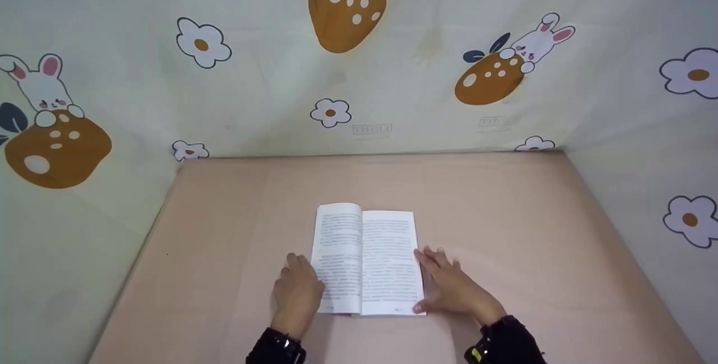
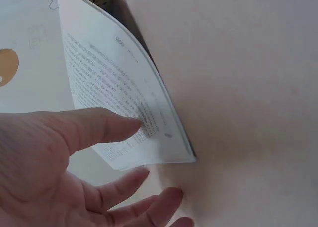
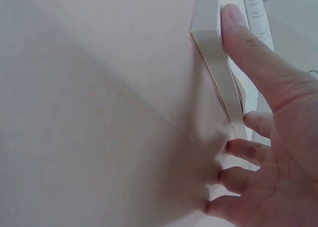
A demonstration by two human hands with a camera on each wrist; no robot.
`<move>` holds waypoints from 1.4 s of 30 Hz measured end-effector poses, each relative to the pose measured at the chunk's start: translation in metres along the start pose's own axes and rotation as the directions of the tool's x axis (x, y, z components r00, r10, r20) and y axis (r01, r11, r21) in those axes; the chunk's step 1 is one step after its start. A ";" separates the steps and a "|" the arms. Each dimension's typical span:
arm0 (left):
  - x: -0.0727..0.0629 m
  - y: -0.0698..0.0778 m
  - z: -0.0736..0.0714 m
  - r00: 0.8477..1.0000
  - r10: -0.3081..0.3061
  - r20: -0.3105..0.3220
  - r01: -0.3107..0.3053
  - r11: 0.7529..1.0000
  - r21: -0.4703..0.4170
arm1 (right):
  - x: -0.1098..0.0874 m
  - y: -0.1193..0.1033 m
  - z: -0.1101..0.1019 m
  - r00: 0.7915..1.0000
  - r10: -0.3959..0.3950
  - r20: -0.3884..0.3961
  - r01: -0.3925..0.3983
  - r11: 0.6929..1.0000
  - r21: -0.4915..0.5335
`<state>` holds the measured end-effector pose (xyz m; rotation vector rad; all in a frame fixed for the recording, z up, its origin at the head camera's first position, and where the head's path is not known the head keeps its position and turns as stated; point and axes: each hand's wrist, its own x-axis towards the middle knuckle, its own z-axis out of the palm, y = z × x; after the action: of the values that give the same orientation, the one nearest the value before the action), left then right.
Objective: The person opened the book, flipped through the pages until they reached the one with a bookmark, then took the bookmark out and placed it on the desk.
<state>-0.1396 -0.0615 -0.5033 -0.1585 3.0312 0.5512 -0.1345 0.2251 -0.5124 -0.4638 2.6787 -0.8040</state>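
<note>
So the book is lying open between both sets of fingers, so opening's done; a thick stack is sitting beside the right hand's spread fingers, so I'm guessing plenty of pages are going unread. The left hand is curving loosely round the other edge, thumb apart from fingers; can't tell if it's touching paper. The cover's mostly hiding underneath, and the print's blurring out.

The book lies on the table before the backdrop, between left fingers and right fingers.
</note>
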 end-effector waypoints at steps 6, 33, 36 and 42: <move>-0.002 -0.001 0.010 0.933 0.353 -0.066 -0.349 0.935 0.057 | -0.001 0.001 0.001 1.000 0.013 0.004 -0.013 1.000 -0.002; -0.009 0.028 0.018 0.849 0.513 0.129 -0.528 0.835 0.154 | 0.003 0.000 0.002 1.000 0.025 0.012 -0.024 1.000 -0.020; -0.009 0.031 0.019 0.853 0.505 0.135 -0.521 0.839 0.155 | 0.002 0.001 0.001 1.000 0.013 0.018 -0.013 1.000 -0.015; -0.013 0.031 0.022 0.832 0.550 0.070 -0.553 0.817 0.165 | 0.001 0.000 -0.001 0.999 -0.003 0.038 0.003 1.000 -0.007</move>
<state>-0.1292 -0.0240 -0.5122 0.7577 3.0574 0.2882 -0.1360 0.2255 -0.5117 -0.4804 2.6477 -0.7785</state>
